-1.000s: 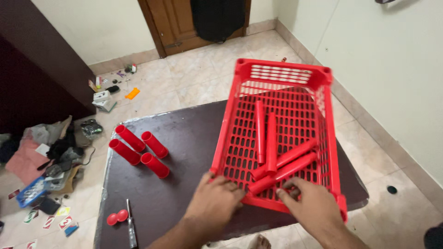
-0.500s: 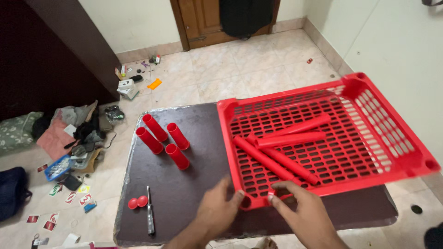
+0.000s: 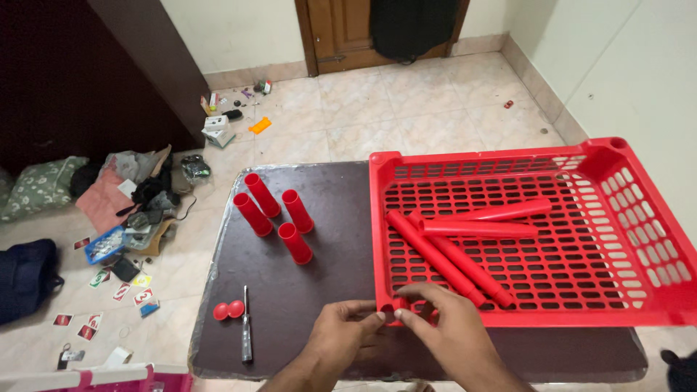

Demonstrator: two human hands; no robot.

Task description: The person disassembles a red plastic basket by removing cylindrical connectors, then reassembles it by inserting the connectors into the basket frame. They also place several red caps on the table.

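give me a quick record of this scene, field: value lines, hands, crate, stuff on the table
left hand: left hand at the near corner of the red crate, fingers on its rim
right hand: right hand curled over the same corner
crate contents: four long red tubes lying loose inside
table: dark table, crate on its right side
short tubes: four short red tubes standing at far left
tools: screwdriver beside two small red caps
floor: clothes and cards scattered at left
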